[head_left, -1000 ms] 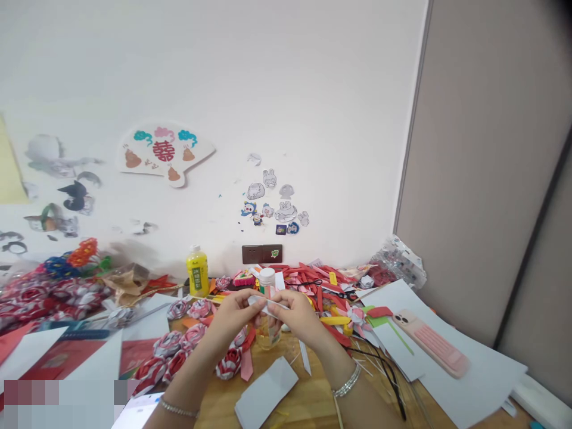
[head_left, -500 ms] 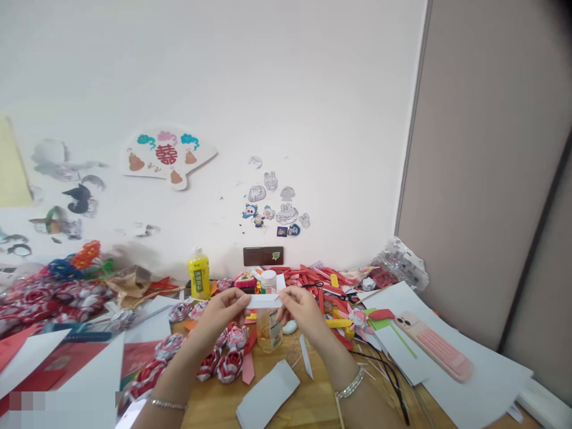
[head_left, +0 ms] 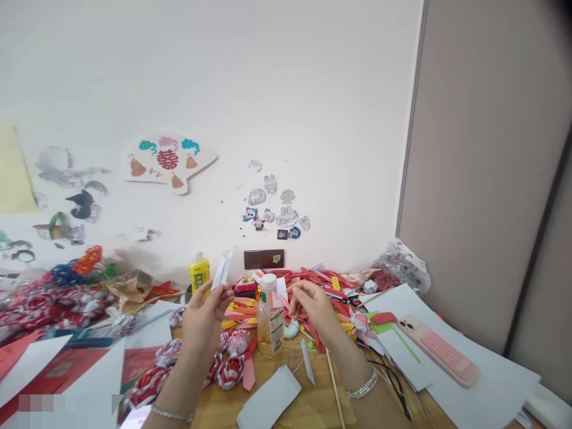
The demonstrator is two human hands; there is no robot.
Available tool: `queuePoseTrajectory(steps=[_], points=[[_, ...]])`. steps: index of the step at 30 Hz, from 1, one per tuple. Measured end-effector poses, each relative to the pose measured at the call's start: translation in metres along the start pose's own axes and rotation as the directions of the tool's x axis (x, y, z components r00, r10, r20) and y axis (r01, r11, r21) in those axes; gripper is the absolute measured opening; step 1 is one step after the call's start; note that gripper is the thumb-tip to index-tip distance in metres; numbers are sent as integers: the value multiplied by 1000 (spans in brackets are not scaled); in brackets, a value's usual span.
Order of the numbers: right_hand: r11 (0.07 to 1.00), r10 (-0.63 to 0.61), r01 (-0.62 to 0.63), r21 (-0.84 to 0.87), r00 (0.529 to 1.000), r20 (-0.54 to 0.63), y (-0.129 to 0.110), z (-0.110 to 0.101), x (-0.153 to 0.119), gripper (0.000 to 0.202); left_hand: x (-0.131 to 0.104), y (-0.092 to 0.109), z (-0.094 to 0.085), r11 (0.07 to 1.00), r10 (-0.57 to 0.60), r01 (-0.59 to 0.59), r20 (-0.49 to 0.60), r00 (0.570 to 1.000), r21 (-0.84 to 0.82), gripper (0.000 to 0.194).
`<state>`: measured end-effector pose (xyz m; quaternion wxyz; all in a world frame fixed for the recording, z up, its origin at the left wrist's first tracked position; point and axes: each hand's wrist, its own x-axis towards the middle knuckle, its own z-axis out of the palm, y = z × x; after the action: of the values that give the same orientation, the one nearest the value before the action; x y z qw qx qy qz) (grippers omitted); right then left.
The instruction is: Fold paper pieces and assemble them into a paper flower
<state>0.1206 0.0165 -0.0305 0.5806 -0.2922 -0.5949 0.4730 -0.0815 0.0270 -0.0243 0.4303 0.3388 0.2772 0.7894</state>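
A narrow folded strip of white paper stands tilted upward between the thumb and fingers of my left hand. My right hand hovers to the right of the glass bottle with its fingers curled and bunched; whether anything small sits in them is hidden. Between and beyond my hands is the clear bottle with a white cap and some yellowish liquid. Below them on the wooden table lies a stack of white paper pieces, and another folded white strip rests beside it.
Red-and-white paper roses lie left of the bottle. Red, pink and yellow paper strips pile along the wall. A yellow bottle stands back left. A pink phone rests on white sheets at right; a thin wooden stick lies near my right wrist.
The white strip, earlier held level between both hands, is now only in my left hand, moved left and turned upright. My right hand has let go and shifted slightly right.
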Motion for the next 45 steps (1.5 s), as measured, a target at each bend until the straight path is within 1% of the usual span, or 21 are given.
queuePoseTrajectory(steps=[5,9,12,14,16,19,22,24,26,27,29,30,33,35,38,42,45], points=[[1000,-12,12,1,1000,14,-2,0,0,23,-3,7,4,997,-33,31,-21,999,-73,20],[1000,-5,5,-11,1000,13,-4,1,-1,25,-2,8,4,994,-44,41,-35,998,-98,15],[1000,-3,3,-16,1000,31,-3,1,-1,23,-2,8,4,990,-65,59,-38,997,-124,15],[1000,-8,9,-18,999,47,-1,1,-1,22,-4,8,5,987,-86,86,7,996,-133,16],[1000,-12,13,-22,998,63,0,1,-1,23,-6,9,6,985,-106,115,74,992,-131,15],[999,-7,10,-38,997,79,1,2,0,23,-10,9,9,983,-143,159,158,977,-94,15],[999,-7,10,-41,998,62,2,2,1,24,-12,10,10,980,-195,200,223,955,0,20],[999,-20,22,-37,999,44,2,2,1,25,-14,10,10,967,-255,243,256,932,78,23],[999,-32,33,-42,999,34,2,2,1,28,-16,9,10,936,-337,284,294,894,209,22],[998,-35,37,-48,999,36,2,2,1,29,-18,8,11,912,-375,286,315,872,294,21],[997,-19,24,-75,997,69,2,3,0,30,-22,7,13,855,-430,249,353,831,455,20],[995,4,6,-102,995,96,1,3,-1,28,-23,6,14,833,-440,218,369,819,509,20],[980,104,-69,-185,976,189,0,4,-3,21,-26,5,17,791,-461,163,401,791,590,21],[974,134,-87,-207,965,226,0,4,-4,21,-26,5,17,781,-474,165,401,784,602,22],[974,122,-70,-215,962,244,1,4,-5,24,-25,3,14,788,-495,202,402,770,582,21],[985,72,-35,-170,973,218,2,7,-5,24,-20,-1,8,844,-503,309,444,742,439,16],[991,72,-45,-125,974,217,3,11,-5,22,-18,-3,5,846,-532,426,438,725,321,11]])
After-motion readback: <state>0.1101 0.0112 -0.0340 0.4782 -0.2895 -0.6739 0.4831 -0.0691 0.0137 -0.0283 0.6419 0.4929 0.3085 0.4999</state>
